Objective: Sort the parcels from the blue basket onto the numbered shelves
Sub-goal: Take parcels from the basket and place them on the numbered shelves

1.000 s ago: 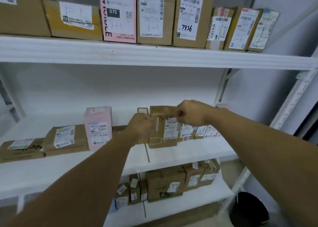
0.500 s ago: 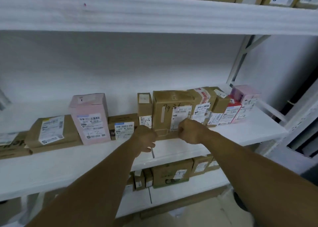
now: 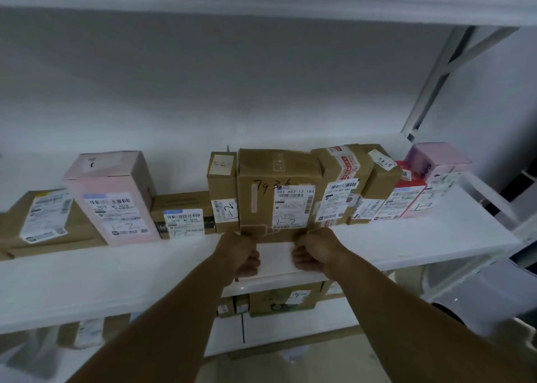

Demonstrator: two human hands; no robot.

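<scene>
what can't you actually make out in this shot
Head view only:
- Blue basket: out of frame.
- Fingertips of left hand and right hand: curled under, contact with the brown box unclear.
- Lower-shelf parcels: mostly behind the middle shelf.
- Small print on labels: too blurred.

Lower-shelf parcels [image 3: 279,301] are largely hidden behind the middle shelf [image 3: 116,281]. The flat brown parcel [image 3: 43,223] is cut by the left edge.
</scene>
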